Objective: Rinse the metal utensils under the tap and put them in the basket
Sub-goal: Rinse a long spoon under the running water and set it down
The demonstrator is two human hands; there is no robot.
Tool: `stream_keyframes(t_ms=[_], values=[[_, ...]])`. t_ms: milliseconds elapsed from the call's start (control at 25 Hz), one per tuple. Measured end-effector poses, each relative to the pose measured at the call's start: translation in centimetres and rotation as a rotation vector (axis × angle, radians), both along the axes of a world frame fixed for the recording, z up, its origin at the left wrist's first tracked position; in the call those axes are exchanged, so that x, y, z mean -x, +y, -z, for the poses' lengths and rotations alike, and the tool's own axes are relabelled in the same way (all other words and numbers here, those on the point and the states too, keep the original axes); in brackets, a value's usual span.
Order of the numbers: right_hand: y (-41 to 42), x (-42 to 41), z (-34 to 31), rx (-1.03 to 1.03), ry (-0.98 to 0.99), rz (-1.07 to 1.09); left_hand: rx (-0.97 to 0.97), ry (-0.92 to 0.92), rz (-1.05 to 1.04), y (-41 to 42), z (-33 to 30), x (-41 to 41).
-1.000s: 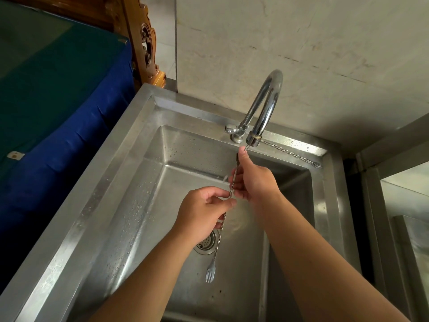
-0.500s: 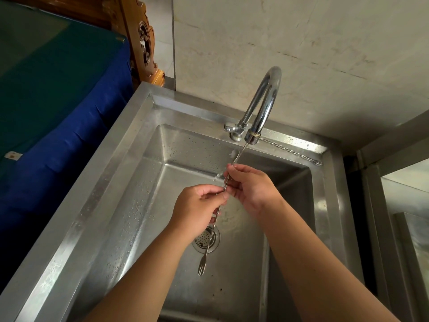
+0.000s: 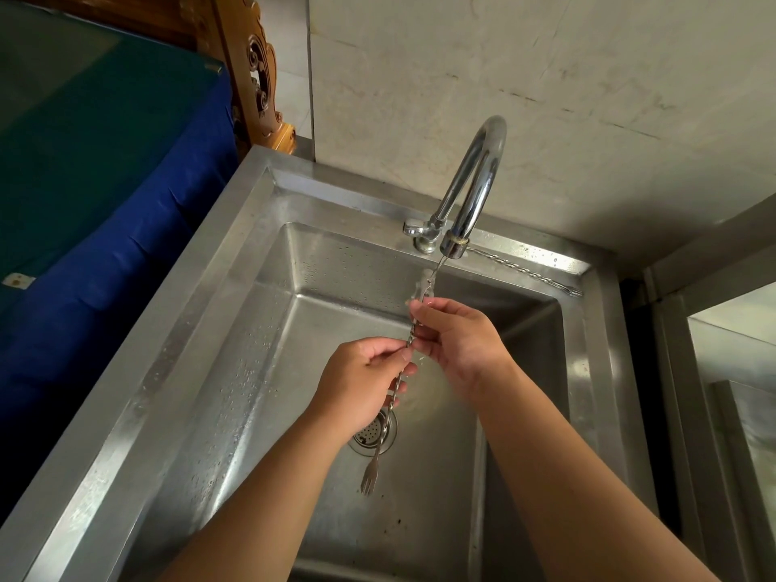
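Head view, and the big stainless steel sink (image 3: 235, 329) fills the middle of the frame, its basin dotted with water drops. At ten o'clock from it, a blue and green covered surface (image 3: 105, 161) butts up against the rim, and a carved wooden post (image 3: 256, 77) rises at eleven o'clock. Behind, at twelve o'clock, a pale stone wall (image 3: 546, 98).

On the back ledge stands the chrome gooseneck tap (image 3: 474, 178), spout arcing over toward the basin, a thin stream of water (image 3: 436, 268) running from it. A second twisted utensil (image 3: 525, 270) lies along the ledge, at three o'clock from the spout.

Now the hands, both over the basin centre! The right hand (image 3: 457, 342), just below the spout, has fingertips pinched together on the upper end of a long twisted bar spoon (image 3: 394, 392), right where the stream lands. The left hand (image 3: 361, 384), at seven o'clock from the right, curls its fingers and thumb around the twisted shaft at mid-length. The spoon hangs steeply, nearly upright, its small forked end (image 3: 368, 480) pointing down at six o'clock, above the basin floor.

Partly hidden behind the left hand, the round drain strainer (image 3: 376, 438).
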State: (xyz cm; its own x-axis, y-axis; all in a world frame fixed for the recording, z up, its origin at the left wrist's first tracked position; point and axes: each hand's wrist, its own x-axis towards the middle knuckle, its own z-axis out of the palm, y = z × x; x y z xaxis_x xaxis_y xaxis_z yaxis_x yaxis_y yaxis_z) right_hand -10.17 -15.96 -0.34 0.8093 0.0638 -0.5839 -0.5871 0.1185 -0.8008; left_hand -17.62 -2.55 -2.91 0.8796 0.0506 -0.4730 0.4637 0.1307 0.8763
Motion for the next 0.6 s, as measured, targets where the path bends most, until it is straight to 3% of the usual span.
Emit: stream_keyframes(t_ms=[360, 600], values=[[0.1, 0.5, -0.1, 0.005, 0.032, -0.017, -0.087, -0.023, 0.010, 0.1, 0.8, 0.3], [0.7, -1.3, -1.9, 0.248, 0.086, 0.013, -0.070, -0.061, 0.034, 0.2, 0.2, -0.2]])
